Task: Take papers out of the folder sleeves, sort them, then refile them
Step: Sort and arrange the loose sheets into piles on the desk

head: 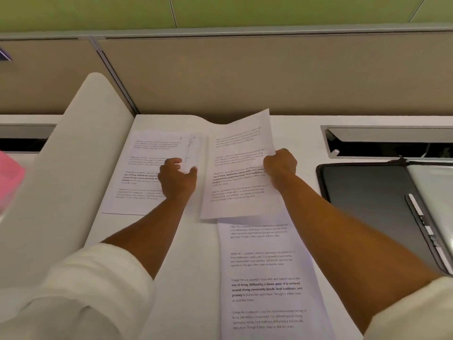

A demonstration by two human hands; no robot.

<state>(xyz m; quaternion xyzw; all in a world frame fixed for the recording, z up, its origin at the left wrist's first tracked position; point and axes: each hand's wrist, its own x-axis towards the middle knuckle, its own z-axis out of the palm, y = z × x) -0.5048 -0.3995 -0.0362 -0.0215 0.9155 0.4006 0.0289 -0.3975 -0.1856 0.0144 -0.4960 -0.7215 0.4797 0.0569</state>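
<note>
On the white desk [171, 278], the right hand [280, 165] pinches the right edge of a printed white sheet [239, 168], lifted and tilted, while the left hand [177, 176], fingers loosely curled, rests on a flat stack of printed pages [144, 168] beside it. A third printed page [264, 278] lies flat nearer the person. Judgement: papers look out and sorting into piles is mid-way; the white opened folder cover [63, 182] at left awaits refiling, not yet begun.

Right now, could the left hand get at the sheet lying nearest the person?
Probably yes: the left hand holds nothing, and bare desk separates it from that sheet; nothing covers it.
</note>
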